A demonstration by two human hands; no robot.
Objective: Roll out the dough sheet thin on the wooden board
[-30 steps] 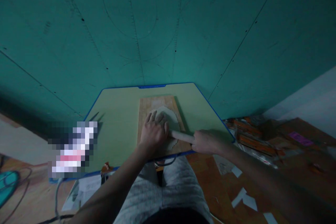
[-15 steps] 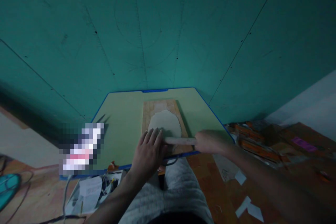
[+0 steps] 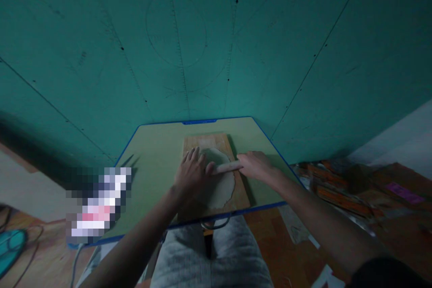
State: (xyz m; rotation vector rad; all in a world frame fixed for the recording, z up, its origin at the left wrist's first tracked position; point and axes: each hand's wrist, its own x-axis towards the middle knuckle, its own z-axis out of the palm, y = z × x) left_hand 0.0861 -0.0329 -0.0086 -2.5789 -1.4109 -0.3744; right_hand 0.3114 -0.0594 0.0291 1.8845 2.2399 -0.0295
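A pale, flat sheet of dough with an uneven edge lies on a wooden board. Across it runs a short, light rolling pin, tilted slightly, its right end higher. My right hand is closed around the pin's right end, above the board's right edge. Over the pin's left end rests my left hand, fingers reaching forward and thumb against the pin; it hides that end and the dough's left side. Dough shows both beyond and nearer than the pin.
The board sits on a pale folding table with a blue rim, against a green wall. A pixelated object with a cable is at the table's left. Orange-brown packages and paper scraps lie on the floor at right.
Both hands have moved the rolling pin away from me, from the dough's near side to its farther part. The pin has tilted, and more dough shows on the near side.
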